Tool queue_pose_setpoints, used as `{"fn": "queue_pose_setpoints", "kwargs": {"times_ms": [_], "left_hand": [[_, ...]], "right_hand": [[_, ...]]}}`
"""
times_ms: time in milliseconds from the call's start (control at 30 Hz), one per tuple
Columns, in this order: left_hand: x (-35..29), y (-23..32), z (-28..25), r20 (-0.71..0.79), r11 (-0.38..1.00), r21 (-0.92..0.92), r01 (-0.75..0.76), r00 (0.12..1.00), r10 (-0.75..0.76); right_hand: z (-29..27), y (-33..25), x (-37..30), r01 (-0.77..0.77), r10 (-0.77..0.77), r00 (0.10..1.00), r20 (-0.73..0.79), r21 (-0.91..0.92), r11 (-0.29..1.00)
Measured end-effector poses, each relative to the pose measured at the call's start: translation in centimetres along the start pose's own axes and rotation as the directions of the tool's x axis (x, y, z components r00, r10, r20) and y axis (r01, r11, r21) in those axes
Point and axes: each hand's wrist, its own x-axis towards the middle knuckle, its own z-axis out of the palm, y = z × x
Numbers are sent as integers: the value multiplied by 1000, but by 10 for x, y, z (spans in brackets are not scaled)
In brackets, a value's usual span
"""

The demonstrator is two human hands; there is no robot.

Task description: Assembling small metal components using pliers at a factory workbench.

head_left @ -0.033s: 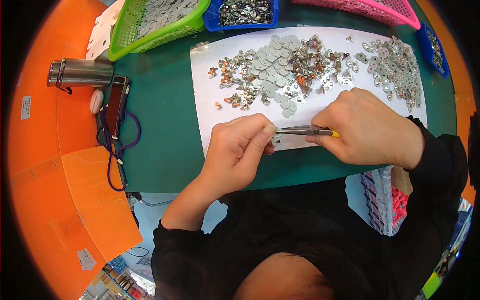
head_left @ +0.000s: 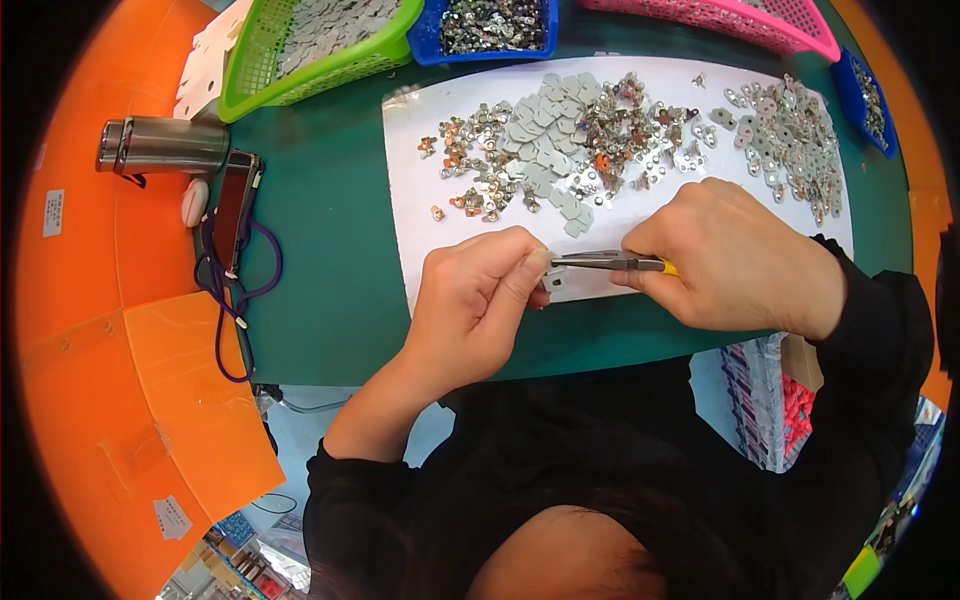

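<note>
My left hand (head_left: 478, 300) pinches a small grey plate (head_left: 555, 279) between thumb and forefinger; most of the plate is hidden by the fingers. Closed around long-nose pliers (head_left: 612, 260) with yellow grips is my right hand (head_left: 735, 255). The slim jaws reach left to the plate's upper edge, right at my left thumb tip. Whether a tiny part sits in the jaws is too small to tell. Just beyond both hands, a pile of flat grey plates (head_left: 548, 130) lies on a white sheet (head_left: 420, 225), flanked by small metal fittings (head_left: 615, 130).
Finished-looking plates with metal fittings (head_left: 795, 150) lie at the sheet's right. Along the back stand a green basket (head_left: 320, 85), a blue bin (head_left: 480, 52) and a pink basket (head_left: 735, 30); another blue bin (head_left: 860, 105) is far right. A steel flask (head_left: 170, 147) and a phone (head_left: 235, 205) lie left.
</note>
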Motion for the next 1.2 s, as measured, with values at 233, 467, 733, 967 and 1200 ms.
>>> {"fn": "queue_pose_setpoints", "kwargs": {"times_ms": [233,467,733,967,1200], "left_hand": [[2,15,10,-110,999,-27,-23,994,20],[8,20,10,32,992,113,-51,998,48],[1,17,20,-112,992,-57,-110,988,103],[17,24,53,-177,967,-145,-212,967,185],[18,28,62,-224,952,-18,-306,929,294]], "right_hand": [[-8,-2,-7,-38,38,999,-7,14,999],[5,6,-24,-61,56,996,-67,-71,996],[18,1,-41,10,-29,950,-312,-63,998],[55,-1,-33,343,229,627,-745,528,777],[54,9,-36,346,93,535,-840,318,883]]}}
